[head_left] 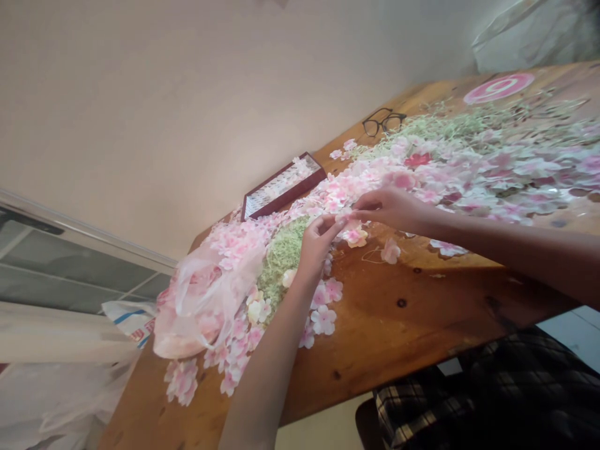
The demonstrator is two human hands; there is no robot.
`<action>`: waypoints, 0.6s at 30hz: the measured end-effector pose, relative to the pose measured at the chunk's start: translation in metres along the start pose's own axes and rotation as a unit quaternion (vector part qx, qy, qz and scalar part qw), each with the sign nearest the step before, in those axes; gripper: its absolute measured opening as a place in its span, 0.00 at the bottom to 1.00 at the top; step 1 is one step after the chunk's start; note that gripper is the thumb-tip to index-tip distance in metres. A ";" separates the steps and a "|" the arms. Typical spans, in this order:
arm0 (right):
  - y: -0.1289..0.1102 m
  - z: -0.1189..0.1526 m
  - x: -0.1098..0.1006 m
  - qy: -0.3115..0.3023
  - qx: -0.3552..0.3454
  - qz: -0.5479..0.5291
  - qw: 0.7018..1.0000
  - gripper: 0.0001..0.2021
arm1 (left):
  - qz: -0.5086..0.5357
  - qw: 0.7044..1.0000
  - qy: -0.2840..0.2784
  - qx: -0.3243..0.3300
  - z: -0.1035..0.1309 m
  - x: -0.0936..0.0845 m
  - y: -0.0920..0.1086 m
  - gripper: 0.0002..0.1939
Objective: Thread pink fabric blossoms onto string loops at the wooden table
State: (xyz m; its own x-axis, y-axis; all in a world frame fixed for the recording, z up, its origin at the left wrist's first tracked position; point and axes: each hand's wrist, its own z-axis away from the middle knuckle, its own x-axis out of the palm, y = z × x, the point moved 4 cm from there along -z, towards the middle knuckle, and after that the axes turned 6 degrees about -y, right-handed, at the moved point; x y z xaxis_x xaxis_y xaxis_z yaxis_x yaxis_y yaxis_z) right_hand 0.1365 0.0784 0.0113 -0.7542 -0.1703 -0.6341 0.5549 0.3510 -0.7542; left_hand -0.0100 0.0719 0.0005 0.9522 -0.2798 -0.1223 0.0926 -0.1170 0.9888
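Observation:
My left hand [321, 240] and my right hand [382, 209] meet near the middle of the view, above the wooden table [375, 325]. Both have thumb and fingers pinched together, with a small pale pink petal piece [345, 215] between them. A pink and cream flower [355, 235] lies just below the fingertips. Heaps of pink and white fabric flowers [337, 190] spread behind the hands. Beside my left wrist is a mound of pale green strands [284, 253]. A loose pale flower [390, 251] rests below my right hand.
A dark red tray [284, 199] stands against the wall, with glasses [384, 124] further right. A plastic bag of pink flowers [201, 306] sits at the left. A pink round item [499, 88] and green stems [469, 128] lie at the back right.

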 end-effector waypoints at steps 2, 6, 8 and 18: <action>0.000 0.000 0.000 0.007 -0.004 0.002 1.000 0.13 | -0.009 1.000 -0.003 0.000 0.000 -0.001 -0.001 0.11; 0.000 0.001 0.000 0.008 0.002 0.000 1.000 0.13 | -0.011 1.000 -0.006 -0.005 -0.002 -0.002 -0.003 0.11; 0.000 0.000 0.001 0.007 -0.001 0.002 1.000 0.13 | -0.014 1.000 -0.007 -0.002 -0.002 -0.001 -0.003 0.11; 0.030 -0.011 -0.027 0.042 0.044 0.083 0.995 0.11 | -0.082 0.995 0.050 0.014 -0.006 -0.014 -0.007 0.10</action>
State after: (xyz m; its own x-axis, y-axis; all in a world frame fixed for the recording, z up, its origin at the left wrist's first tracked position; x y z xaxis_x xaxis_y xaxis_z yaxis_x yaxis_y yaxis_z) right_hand 0.1700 0.1040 0.0076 -0.6745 -0.0386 -0.7373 0.6998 0.2848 -0.6551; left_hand -0.0226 0.0829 -0.0045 0.9493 -0.1580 -0.2719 0.2431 -0.1795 0.9532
